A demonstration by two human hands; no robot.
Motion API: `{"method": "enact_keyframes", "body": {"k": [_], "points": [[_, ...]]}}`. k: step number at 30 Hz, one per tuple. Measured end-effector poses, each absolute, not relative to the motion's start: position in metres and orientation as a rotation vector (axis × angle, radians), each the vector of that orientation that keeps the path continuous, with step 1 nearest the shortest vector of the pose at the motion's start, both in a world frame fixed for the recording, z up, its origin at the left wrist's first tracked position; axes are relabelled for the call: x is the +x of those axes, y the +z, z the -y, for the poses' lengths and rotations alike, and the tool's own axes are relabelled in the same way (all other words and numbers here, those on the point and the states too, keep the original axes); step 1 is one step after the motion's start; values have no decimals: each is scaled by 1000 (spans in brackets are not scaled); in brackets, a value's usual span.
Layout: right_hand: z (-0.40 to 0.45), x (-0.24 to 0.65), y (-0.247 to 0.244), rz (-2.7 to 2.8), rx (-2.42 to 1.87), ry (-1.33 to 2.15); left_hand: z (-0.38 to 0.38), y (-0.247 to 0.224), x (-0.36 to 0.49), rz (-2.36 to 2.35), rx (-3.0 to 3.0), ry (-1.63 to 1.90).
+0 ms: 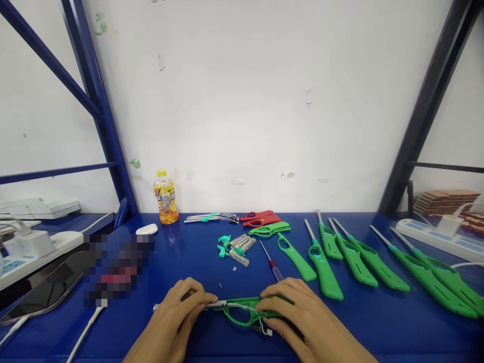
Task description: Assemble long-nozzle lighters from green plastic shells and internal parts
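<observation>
At the front middle of the blue table lies an open green lighter shell with a white wire and a small dark part at its lower side. My left hand is closed on the metal tube at the shell's left end; the tube's tip sticks out left of the hand. My right hand holds the handle end of the shell, thumb below and fingers above. Its palm side hides the rest of the handle. Just beyond the hands lie a screwdriver and a small pin.
Several green lighters spread to the right. Behind are clear fuel tanks, teal pieces, red shells, metal tubes and a bottle. Phone and power strips lie at the sides.
</observation>
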State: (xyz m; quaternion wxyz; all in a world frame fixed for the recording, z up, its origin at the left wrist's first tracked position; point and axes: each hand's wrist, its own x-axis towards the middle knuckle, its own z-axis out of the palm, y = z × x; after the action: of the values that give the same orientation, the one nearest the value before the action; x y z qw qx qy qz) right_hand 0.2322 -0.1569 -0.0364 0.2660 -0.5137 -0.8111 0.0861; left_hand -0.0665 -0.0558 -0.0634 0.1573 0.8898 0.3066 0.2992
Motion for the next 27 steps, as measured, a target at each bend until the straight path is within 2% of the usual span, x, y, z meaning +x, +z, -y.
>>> {"method": "enact_keyframes", "body": {"k": [17, 27], "points": [[157, 234, -38, 2191, -1438, 306, 64, -64, -63, -1146, 2690, 967], [160, 233, -38, 2172, -1409, 259, 65, -52, -56, -802, 2810, 1083]]}}
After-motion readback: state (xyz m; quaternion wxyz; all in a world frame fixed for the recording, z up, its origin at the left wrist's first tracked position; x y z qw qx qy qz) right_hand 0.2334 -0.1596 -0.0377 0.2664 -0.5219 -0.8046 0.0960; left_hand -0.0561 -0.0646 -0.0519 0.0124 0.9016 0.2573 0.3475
